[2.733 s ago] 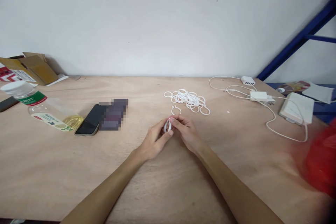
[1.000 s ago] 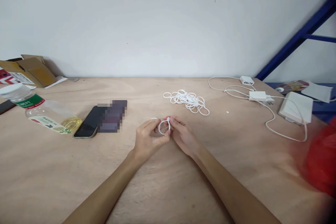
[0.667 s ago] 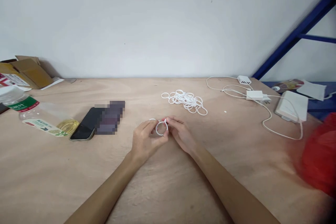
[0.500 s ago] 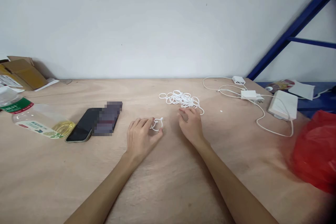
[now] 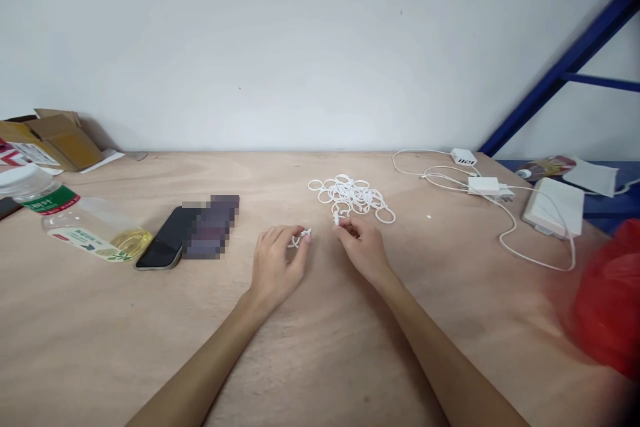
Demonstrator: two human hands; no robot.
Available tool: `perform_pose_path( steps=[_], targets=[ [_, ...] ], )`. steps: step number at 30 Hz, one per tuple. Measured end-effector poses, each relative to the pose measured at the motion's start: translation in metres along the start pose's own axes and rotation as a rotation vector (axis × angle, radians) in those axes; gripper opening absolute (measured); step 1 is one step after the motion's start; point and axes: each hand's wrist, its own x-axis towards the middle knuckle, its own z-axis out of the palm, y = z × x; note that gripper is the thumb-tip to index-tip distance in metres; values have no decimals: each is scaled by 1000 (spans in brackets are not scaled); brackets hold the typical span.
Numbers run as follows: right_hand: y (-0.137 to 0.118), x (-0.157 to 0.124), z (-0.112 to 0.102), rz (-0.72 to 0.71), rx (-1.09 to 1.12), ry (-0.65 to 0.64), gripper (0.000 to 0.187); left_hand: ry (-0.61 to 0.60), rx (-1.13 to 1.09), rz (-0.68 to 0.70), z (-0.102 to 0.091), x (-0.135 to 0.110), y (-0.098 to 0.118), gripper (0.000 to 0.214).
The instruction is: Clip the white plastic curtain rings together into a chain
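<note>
My left hand (image 5: 276,260) rests on the wooden table (image 5: 320,320) with its fingers curled over a small white plastic ring (image 5: 299,237), which peeks out at the fingertips. My right hand (image 5: 361,248) sits just to the right, thumb and fingers pinched on another white ring (image 5: 337,217) at the near edge of a pile of white rings (image 5: 353,195). The two hands are a short gap apart.
A plastic bottle (image 5: 75,219) with yellow liquid lies on its side at the left, next to a dark phone (image 5: 167,247). A cardboard box (image 5: 50,135) stands far left. White chargers and cables (image 5: 493,190) lie at the right, with a red bag (image 5: 607,293) beyond.
Both hands held one ring together before. They have parted: the left keeps that ring low on the table, and the right reached to the pile and pinched another ring.
</note>
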Motion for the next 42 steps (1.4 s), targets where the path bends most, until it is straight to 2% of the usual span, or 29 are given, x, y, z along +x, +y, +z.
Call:
perform_pose_path(
  steps=[3,6,8,11,14,16,19,24,28,31,34,37,42],
  targets=[
    [-10,-9,10,92,279,-70,9,-22,-47,-32,-1,0,3,20],
    [-15,-16,19,73,433,-160,3,-63,-113,-89,0,-1,8,25],
    [-14,-21,24,0,441,-216,3,-66,-173,-129,1,-3,10,25],
    [-12,-27,30,-102,383,-245,10,8,-228,-196,3,-5,12,28],
    [-10,-30,35,-148,356,-279,20,71,-231,-225,4,-6,11,35],
    [-10,-30,35,-155,355,-323,23,91,-231,-202,3,-6,10,32],
    [-11,-26,32,-75,403,-321,26,136,-191,-95,0,-3,7,23],
    [-15,-19,25,145,560,-175,18,184,-99,119,0,-2,-1,18],
    [-15,-18,25,172,573,-150,10,126,-43,196,2,-4,-2,16],
    [-12,-19,27,183,627,-171,17,84,-41,228,3,-5,0,19],
    [-10,-19,27,185,693,-250,24,39,-105,219,3,-5,4,26],
    [-11,-18,25,218,804,-342,21,-11,-181,147,2,-6,8,29],
    [-17,-17,24,242,915,-390,20,-40,-303,20,4,-8,14,24]
  ],
)
